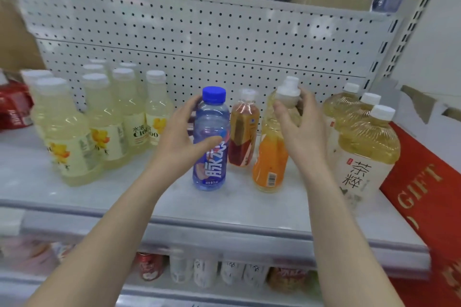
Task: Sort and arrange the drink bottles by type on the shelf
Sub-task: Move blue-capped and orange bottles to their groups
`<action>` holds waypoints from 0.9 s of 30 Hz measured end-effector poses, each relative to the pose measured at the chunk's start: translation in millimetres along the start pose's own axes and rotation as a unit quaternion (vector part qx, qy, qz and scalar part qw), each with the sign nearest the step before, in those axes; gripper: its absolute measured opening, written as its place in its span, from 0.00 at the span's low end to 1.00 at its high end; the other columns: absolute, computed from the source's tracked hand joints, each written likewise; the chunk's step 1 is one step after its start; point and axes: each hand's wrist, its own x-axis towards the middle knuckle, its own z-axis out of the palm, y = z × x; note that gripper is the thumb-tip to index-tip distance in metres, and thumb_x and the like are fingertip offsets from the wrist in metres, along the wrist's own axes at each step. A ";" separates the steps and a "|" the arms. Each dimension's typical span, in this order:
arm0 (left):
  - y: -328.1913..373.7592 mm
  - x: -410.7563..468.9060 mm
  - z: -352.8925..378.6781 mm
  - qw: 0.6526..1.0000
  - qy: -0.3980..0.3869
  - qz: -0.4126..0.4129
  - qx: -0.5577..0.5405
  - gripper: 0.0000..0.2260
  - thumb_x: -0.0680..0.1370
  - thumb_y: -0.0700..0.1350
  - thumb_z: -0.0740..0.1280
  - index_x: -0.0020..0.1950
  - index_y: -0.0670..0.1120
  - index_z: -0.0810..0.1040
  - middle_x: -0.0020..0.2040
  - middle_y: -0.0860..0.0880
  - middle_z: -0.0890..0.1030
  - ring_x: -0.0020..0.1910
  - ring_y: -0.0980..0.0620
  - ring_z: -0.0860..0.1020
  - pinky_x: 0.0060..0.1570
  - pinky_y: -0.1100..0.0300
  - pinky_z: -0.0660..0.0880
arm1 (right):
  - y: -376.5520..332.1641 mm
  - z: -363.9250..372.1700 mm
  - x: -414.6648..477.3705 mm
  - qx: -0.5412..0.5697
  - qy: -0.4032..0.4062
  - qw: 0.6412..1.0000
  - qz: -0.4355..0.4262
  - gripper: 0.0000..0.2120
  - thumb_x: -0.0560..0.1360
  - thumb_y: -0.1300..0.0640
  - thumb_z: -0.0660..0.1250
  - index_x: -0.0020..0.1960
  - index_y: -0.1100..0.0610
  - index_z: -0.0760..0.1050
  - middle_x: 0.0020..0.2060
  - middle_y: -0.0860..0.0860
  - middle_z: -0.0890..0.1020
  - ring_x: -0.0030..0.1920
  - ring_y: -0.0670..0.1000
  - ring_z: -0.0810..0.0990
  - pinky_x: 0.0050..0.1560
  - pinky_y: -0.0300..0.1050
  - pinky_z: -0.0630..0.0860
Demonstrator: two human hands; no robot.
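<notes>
Both forearms reach up from the bottom of the frame. Left hand (178, 132) wraps the blue-capped bottle (212, 164) at centre, thumb across its front and fingers curled behind. Right hand (303, 127) clamps the neck of the orange-label bottle (269, 164), just right of centre. Both stand near upright on the shelf (149, 197), each in its nearer hand. Clear ribbed plastic, glossy sleeves, round bodies. I judge the lemon bottles (72, 142) at left and the tea bottles (361, 157) at right to be sorted groups.

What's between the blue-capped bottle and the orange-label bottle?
One amber bottle with a red-brown label, upright, set slightly behind the blue-capped bottle and the orange-label bottle. Seen in the head view.
</notes>
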 end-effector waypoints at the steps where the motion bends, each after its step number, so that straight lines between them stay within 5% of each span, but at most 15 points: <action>1: -5.5 -2.9 2.0 0.998 -0.012 -0.032 -0.048 0.38 0.71 0.41 0.78 0.76 0.55 0.63 0.62 0.61 0.74 0.54 0.70 0.76 0.47 0.74 0.75 | 3.2 2.4 -5.1 0.034 -0.017 0.999 0.018 0.23 0.81 0.41 0.65 0.73 0.46 0.67 0.63 0.39 0.74 0.65 0.43 0.72 0.68 0.49 0.70; 4: -26.2 -13.3 13.1 0.987 -0.048 -0.108 -0.107 0.35 0.70 0.40 0.78 0.72 0.52 0.67 0.60 0.60 0.78 0.55 0.63 0.79 0.49 0.67 0.79 | 22.9 9.7 -25.0 0.155 -0.091 0.976 0.125 0.34 0.73 0.29 0.66 0.74 0.41 0.63 0.68 0.36 0.73 0.70 0.46 0.72 0.72 0.56 0.70; 6: -35.0 -18.1 20.1 0.986 -0.060 -0.126 -0.093 0.31 0.70 0.40 0.78 0.68 0.50 0.69 0.59 0.56 0.80 0.56 0.57 0.81 0.55 0.57 0.79 | 37.9 15.0 -36.5 0.161 -0.129 0.966 0.157 0.41 0.70 0.33 0.73 0.77 0.40 0.60 0.69 0.42 0.76 0.68 0.49 0.75 0.69 0.57 0.73; 9: -37.7 -20.7 24.4 0.985 -0.055 -0.128 -0.102 0.30 0.71 0.41 0.78 0.69 0.50 0.69 0.59 0.54 0.81 0.56 0.56 0.81 0.58 0.53 0.79 | 45.0 21.2 -44.4 0.161 -0.133 0.964 0.165 0.38 0.73 0.47 0.77 0.77 0.42 0.62 0.67 0.44 0.77 0.65 0.49 0.77 0.60 0.49 0.76; 12: -34.1 -29.4 25.7 0.982 -0.025 -0.133 -0.131 0.27 0.72 0.43 0.77 0.67 0.54 0.70 0.58 0.55 0.82 0.55 0.56 0.82 0.55 0.55 0.80 | 41.9 23.8 -47.9 0.191 -0.104 0.961 0.168 0.31 0.74 0.49 0.77 0.72 0.43 0.67 0.63 0.43 0.79 0.62 0.48 0.79 0.51 0.42 0.76; 15: -23.0 -47.9 20.0 0.968 0.017 -0.151 -0.202 0.23 0.71 0.50 0.75 0.65 0.56 0.73 0.54 0.57 0.83 0.52 0.58 0.83 0.46 0.61 0.81 | 36.9 21.9 -56.9 0.266 -0.125 0.937 0.190 0.32 0.73 0.46 0.75 0.73 0.44 0.68 0.63 0.45 0.80 0.61 0.49 0.81 0.56 0.47 0.80; 20: -14.7 -86.2 -5.5 0.931 0.081 -0.185 -0.303 0.20 0.74 0.53 0.71 0.64 0.50 0.76 0.56 0.48 0.85 0.53 0.49 0.84 0.47 0.55 0.81 | 23.0 26.4 -70.3 0.429 -0.165 0.852 0.249 0.29 0.71 0.46 0.74 0.70 0.49 0.73 0.57 0.51 0.85 0.55 0.53 0.85 0.58 0.56 0.81; 27: -20.3 -144.0 -61.5 0.884 0.193 -0.243 -0.350 0.19 0.72 0.53 0.67 0.61 0.50 0.77 0.48 0.49 0.86 0.43 0.51 0.85 0.43 0.54 0.83 | -24.2 65.1 -107.5 0.458 -0.277 0.803 0.262 0.34 0.67 0.46 0.79 0.69 0.55 0.73 0.46 0.58 0.85 0.42 0.55 0.86 0.40 0.52 0.83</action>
